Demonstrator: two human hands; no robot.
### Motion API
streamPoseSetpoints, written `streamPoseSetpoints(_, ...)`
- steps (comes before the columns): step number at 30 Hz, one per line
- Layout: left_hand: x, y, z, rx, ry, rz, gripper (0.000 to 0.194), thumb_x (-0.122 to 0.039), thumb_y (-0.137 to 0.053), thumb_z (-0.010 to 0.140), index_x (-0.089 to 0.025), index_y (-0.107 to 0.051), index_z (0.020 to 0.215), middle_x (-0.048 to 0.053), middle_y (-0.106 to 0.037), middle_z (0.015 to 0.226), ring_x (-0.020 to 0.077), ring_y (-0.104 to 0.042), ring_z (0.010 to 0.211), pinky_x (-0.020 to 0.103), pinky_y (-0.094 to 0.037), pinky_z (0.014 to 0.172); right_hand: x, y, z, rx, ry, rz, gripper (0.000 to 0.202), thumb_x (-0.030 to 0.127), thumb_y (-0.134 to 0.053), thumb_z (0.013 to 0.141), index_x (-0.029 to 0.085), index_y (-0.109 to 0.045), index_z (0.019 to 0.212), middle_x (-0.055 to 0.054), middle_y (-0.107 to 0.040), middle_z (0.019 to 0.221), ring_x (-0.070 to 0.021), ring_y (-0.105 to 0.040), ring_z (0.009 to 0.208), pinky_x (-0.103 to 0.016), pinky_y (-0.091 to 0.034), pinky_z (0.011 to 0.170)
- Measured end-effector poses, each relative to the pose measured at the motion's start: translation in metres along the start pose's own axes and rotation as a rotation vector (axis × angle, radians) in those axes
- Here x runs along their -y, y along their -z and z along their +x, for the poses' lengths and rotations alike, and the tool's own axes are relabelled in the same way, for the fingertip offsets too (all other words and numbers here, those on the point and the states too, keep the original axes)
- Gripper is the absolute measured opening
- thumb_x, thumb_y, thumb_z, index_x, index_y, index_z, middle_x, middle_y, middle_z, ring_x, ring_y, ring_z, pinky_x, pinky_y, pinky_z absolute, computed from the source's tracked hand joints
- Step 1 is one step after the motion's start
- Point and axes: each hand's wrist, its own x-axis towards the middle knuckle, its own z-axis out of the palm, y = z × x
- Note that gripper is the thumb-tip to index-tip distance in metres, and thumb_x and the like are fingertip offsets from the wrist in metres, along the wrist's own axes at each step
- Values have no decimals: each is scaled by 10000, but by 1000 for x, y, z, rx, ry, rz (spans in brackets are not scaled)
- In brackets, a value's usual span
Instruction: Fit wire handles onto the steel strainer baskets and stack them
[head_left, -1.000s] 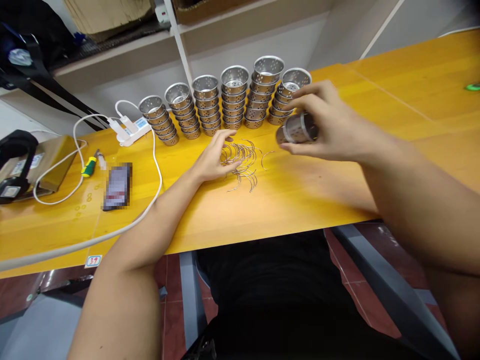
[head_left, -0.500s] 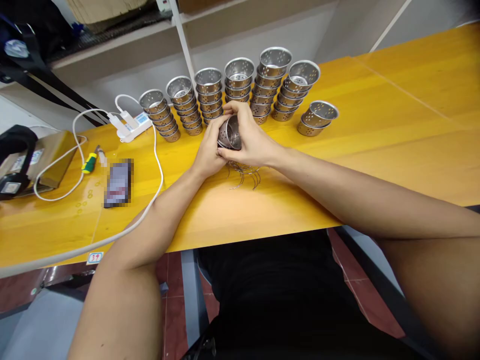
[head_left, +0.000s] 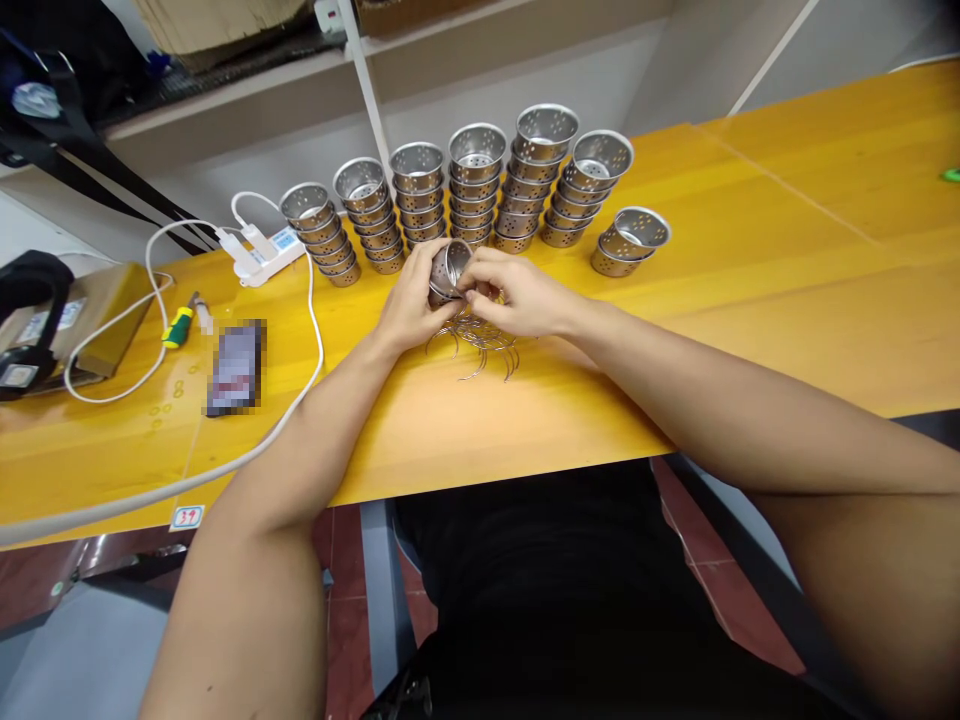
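My left hand [head_left: 407, 303] is wrapped round a perforated metal cup [head_left: 442, 274], which is tilted with its mouth facing up and to the right. At the cup's right rim, the bent fingers and thumb of my right hand [head_left: 523, 292] come together in a pinch. Whatever lies between those fingertips is too small to make out. Under and in front of both hands lies a loose heap of thin curved metal wires [head_left: 486, 338] on the yellow table [head_left: 480, 430]. Part of the heap is covered by the hands.
Behind my hands stands a row of stacked perforated cups [head_left: 475, 165]. A shorter stack [head_left: 626, 245] is at the right. On the left are a power strip [head_left: 274, 255] with white cables, a phone [head_left: 236, 368], a green-yellow tool [head_left: 178, 327] and a cardboard box [head_left: 120, 320].
My right hand has moved from around the cup to a pinch at its right rim. The cup and my left hand have shifted slightly left, and more of the wires shows.
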Motion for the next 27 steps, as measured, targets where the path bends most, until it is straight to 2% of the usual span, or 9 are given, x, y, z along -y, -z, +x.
streamPoseSetpoints(2,3,0,1,8,16,4,930,-743,-867,1097,-328,-490,1839,194,-645,1865,480,-616,1811,741,-502,1582,-6,1,0,-71,-69,-11,324,625,-745,1172,311,-732,1091,-136,-749,1303,-389,-745,1168,-639,-704,1131)
streamPoseSetpoints(4,7,-1,1,4,-1,3,914,-684,-881,1103,-329,-485,1847,192,-644,1870,480,-616,1816,740,-498,1585,-11,2,1,-149,-156,-5,545,862,-749,1169,323,-715,1094,-124,-730,1308,-360,-709,1098,-603,-704,1058)
streamPoseSetpoints(7,18,-4,1,-19,-54,12,908,-666,-874,1120,-337,-475,1866,186,-639,1885,486,-613,1830,747,-484,1594,-17,0,5,-163,-260,161,867,1173,-758,1001,312,-668,1039,-72,-713,1104,-279,-640,913,-485,-641,851)
streamPoseSetpoints(9,28,-7,2,-34,-94,19,929,-729,-859,1125,-347,-470,1877,181,-642,1891,498,-620,1828,762,-482,1591,-17,-2,8,-150,-286,314,993,1269,-796,859,295,-644,979,-26,-661,921,-222,-560,802,-402,-515,717)
streamPoseSetpoints(12,39,-10,4,-50,-160,22,985,-865,-818,1122,-360,-470,1893,181,-652,1896,508,-641,1814,772,-496,1578,-15,-5,11,-191,-278,437,1038,1267,-894,743,272,-651,917,7,-616,797,-171,-476,739,-360,-401,673)
streamPoseSetpoints(16,41,-11,5,-77,-201,8,1061,-987,-757,1110,-401,-451,1940,168,-651,1918,502,-639,1829,775,-500,1576,-14,-8,14,-222,-261,507,1011,1202,-1000,705,267,-661,884,-4,-653,802,-166,-481,741,-363,-423,694)
streamPoseSetpoints(22,38,-12,5,-116,-183,-2,1065,-1040,-719,1097,-414,-490,1927,163,-665,1910,515,-650,1816,813,-498,1566,-20,-7,15,-246,-264,547,968,1134,-1085,673,266,-705,876,-22,-689,833,-179,-505,762,-364,-430,676)
streamPoseSetpoints(24,41,-13,5,-139,-180,-4,1079,-1067,-698,1090,-410,-486,1920,166,-657,1917,514,-646,1823,808,-498,1568,-22,-5,15,-252,-255,563,951,1122,-1097,670,273,-729,890,-26,-706,849,-189,-519,775,-367,-465,676)
streamPoseSetpoints(27,51,-14,6,-193,-169,-24,1075,-1069,-721,1081,-403,-484,1890,171,-664,1895,503,-655,1817,794,-502,1569,-25,1,15,-227,-198,604,910,1123,-1065,734,285,-772,935,-59,-772,961,-233,-645,871,-408,-608,771)
